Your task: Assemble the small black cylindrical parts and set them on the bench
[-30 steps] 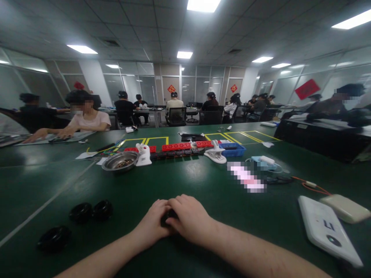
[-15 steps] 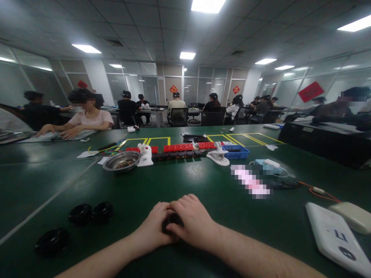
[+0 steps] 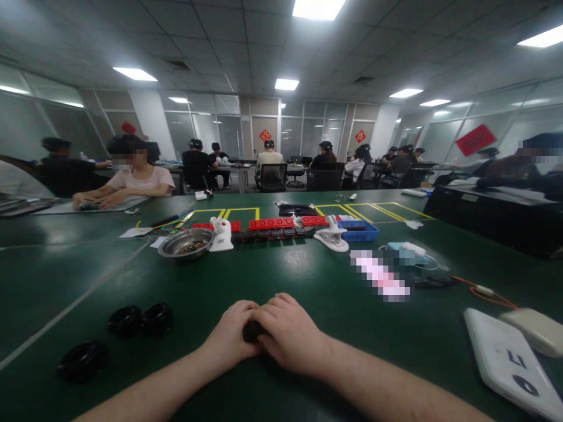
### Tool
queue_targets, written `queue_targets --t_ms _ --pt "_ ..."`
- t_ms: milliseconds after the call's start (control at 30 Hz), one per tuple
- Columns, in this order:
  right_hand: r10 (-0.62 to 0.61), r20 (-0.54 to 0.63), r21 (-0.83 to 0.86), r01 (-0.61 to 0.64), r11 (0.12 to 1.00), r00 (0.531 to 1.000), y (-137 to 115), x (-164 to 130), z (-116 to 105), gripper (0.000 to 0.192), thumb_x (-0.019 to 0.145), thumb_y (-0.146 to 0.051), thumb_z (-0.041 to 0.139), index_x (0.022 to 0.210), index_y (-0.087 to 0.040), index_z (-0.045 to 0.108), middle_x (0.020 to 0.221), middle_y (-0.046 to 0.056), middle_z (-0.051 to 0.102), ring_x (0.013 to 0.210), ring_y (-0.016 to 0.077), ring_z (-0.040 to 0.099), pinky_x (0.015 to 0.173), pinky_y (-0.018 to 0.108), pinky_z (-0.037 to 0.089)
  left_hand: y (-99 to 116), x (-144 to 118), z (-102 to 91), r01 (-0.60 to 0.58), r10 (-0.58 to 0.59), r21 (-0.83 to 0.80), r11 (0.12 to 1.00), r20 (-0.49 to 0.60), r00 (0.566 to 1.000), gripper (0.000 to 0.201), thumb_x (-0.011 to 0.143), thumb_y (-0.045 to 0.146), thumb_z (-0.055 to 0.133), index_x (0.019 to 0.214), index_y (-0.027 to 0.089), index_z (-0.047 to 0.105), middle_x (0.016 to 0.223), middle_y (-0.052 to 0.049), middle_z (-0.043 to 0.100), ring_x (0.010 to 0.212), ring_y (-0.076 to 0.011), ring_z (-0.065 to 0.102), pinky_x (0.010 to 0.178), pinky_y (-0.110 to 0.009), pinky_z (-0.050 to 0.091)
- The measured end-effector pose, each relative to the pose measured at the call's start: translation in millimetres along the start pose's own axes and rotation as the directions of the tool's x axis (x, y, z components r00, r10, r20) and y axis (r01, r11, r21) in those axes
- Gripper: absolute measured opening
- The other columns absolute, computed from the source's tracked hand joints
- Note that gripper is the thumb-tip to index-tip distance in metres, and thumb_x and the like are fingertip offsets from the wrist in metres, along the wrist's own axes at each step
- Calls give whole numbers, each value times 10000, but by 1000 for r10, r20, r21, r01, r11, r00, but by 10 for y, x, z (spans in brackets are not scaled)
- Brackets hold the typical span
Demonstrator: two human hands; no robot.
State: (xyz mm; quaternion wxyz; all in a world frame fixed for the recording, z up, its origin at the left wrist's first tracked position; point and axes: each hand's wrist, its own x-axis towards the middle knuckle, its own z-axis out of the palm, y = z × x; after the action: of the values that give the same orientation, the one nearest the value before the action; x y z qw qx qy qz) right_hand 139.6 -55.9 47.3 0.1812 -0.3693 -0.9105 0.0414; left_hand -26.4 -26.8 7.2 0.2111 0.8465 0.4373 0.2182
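My left hand (image 3: pixel 232 333) and my right hand (image 3: pixel 290 333) meet over the table in front of me, both closed around a small black object (image 3: pixel 252 332). Fingers cover most of it, so only a dark rounded patch shows in the gap between them. To the left lie three glossy black ring-shaped pieces: two side by side, one ring (image 3: pixel 125 320) and another ring (image 3: pixel 157 318), and a nearer ring (image 3: pixel 82 360). None of these three touches a hand.
Further back stand a metal bowl (image 3: pixel 186 245) of small parts, white clamps (image 3: pixel 332 235), red strips (image 3: pixel 271 223) and a blue tray (image 3: pixel 360 231). A white scale-like device (image 3: pixel 510 360) lies at right. A co-worker (image 3: pixel 136 176) sits across at left.
My right hand has closed further over the black object, and less of it shows between the hands. The view has shifted slightly. The co-worker's hands at left have moved.
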Motion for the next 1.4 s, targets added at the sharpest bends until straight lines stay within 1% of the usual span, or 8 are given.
queue_targets --t_ms 167,333,433,633,833,933,1100,1400 --pt "26 -67 90 -20 996 997 -19 -33 -3 509 703 -248 558 1180 -186 390 1195 66 485 1097 216 396 988 403 211 -53 9 33 -25 25 2 1000 -24 999 382 563 222 673 935 198 586 1005 -53 572 954 -259 499 861 -372 390" --pt "140 -143 100 -126 987 980 -1 -10 111 443 700 -329 601 1089 -159 475 1016 79 559 943 218 464 862 376 339 -64 5 40 -19 19 18 1000 -2 1000 353 574 175 633 921 199 574 1021 -50 557 979 -248 485 880 -373 374" --pt "84 -126 95 -72 993 988 6 -10 129 319 747 -205 522 1063 -174 489 960 58 586 894 192 479 869 366 328 -26 -4 30 11 -11 10 1000 -17 1000 322 569 156 623 886 181 570 977 -52 557 949 -238 497 864 -367 388" --pt "18 -155 155 6 988 988 -31 -54 85 452 707 -171 485 1153 -169 413 1142 65 514 1068 200 400 1010 395 164 6 2 16 -2 2 -12 1000 -16 1000 343 577 150 618 916 194 580 1004 -51 561 969 -247 495 881 -373 377" --pt "135 -202 130 -110 985 970 5 -17 172 373 731 -293 547 1072 -157 479 1015 82 550 938 216 453 895 390 312 -23 9 38 -15 15 23 1000 -3 1000 359 557 146 618 913 167 583 992 -63 563 954 -245 499 873 -366 379" --pt "77 -173 130 -54 990 982 27 -18 193 331 742 -213 493 1069 -166 483 961 73 571 892 211 466 861 387 336 -16 6 41 17 -17 21 1000 -3 1000 305 560 156 621 862 172 583 980 -55 561 941 -237 504 866 -363 388" --pt "-38 -198 204 80 976 979 12 -59 149 472 657 -128 432 1127 -171 424 1107 71 520 1012 208 435 976 413 231 -10 9 37 -13 13 12 1000 -27 1000 361 572 146 610 929 191 578 984 -46 573 957 -240 502 883 -375 373" --pt "176 -286 203 -120 972 942 60 -20 265 363 725 -263 543 1065 -167 461 1008 83 540 930 219 456 852 389 349 33 8 -4 8 -8 36 999 6 1000 403 580 201 630 978 201 565 1039 -56 560 1003 -256 484 905 -392 364"
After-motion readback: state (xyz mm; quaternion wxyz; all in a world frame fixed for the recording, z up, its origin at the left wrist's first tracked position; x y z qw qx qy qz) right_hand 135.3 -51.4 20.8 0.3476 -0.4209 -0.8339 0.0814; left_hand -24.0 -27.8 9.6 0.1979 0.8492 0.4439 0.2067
